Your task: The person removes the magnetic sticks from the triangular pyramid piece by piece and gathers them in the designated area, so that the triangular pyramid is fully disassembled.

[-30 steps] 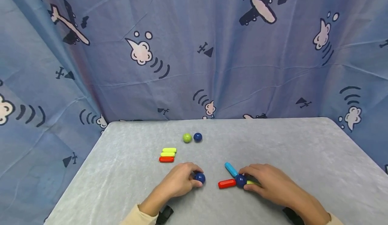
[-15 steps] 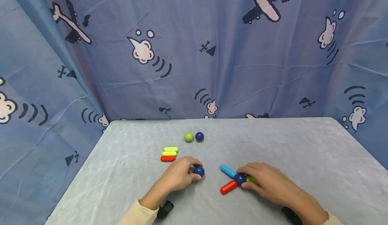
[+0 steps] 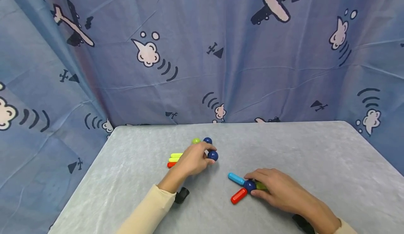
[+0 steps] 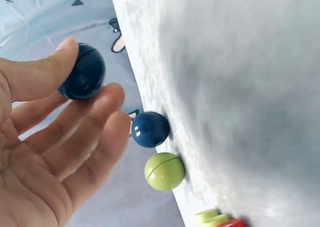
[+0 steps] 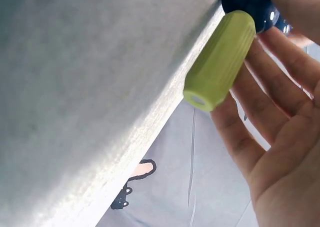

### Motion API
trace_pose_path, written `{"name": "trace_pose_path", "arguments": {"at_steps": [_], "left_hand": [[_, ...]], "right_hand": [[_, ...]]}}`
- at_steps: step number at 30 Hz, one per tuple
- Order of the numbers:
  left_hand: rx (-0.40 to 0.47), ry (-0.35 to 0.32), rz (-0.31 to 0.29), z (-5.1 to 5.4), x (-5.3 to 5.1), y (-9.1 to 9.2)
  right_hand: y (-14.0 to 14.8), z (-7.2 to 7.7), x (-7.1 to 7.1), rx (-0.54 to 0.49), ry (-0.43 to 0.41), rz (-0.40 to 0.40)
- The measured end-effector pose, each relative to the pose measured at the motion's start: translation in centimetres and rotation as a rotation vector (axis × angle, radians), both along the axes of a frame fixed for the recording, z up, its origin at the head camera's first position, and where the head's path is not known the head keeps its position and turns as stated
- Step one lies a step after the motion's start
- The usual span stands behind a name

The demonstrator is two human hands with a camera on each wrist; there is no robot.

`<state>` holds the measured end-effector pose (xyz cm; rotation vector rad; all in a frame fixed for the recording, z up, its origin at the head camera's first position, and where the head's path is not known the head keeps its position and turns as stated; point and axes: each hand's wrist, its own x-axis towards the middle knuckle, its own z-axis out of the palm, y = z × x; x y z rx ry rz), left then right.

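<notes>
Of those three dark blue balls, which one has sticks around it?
The right-hand ball, gripped by the right hand: red, light blue and yellow-green sticks surround it. The left-hand ball and far ball, beside the green ball, have none.

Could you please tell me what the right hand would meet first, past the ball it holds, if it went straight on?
Probably the light blue stick, which appears to touch the held dark blue ball; exact depth is unclear.

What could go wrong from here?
The held ball looks smooth: it might slip from the left hand and roll. That hand could also knock the nearby green ball or far ball. If the right hand jerks the hub, the red rod might separate.
</notes>
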<state>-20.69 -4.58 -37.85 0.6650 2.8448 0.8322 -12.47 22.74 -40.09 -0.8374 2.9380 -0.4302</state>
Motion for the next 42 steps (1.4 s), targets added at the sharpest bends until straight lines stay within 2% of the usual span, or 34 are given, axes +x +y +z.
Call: {"name": "trace_pose_path", "arguments": {"at_steps": [5,9,17,24,28,35,42], "left_hand": [[0.030,0.043,-0.017,0.2,-1.9,0.6],[0.038,0.049,-0.015,0.0,-3.1,1.0],[0.042,0.114,-0.071,-0.5,-6.0,1.6],[0.022,0.081,-0.082,-1.6,-8.2,1.6],[0.000,0.078,-0.110,-2.2,-8.7,1.4],[-0.022,0.061,-0.136,-3.1,-8.7,1.5],[-0.013,0.023,-0.118,-3.7,-8.8,1.5]], "right_hand": [[0.0,-0.1,-0.1,-0.012,0.014,0.025],[-0.1,-0.3,-0.1,-0.035,0.021,0.042],[-0.2,-0.4,0.0,-0.035,0.004,0.017],[-0.3,-0.4,0.1,-0.045,0.013,0.016],[-0.4,-0.3,0.1,-0.044,0.016,0.019],[-0.3,-0.3,0.2,-0.043,0.023,0.026],[-0.3,-0.3,0.1,-0.044,0.016,0.024]]}}
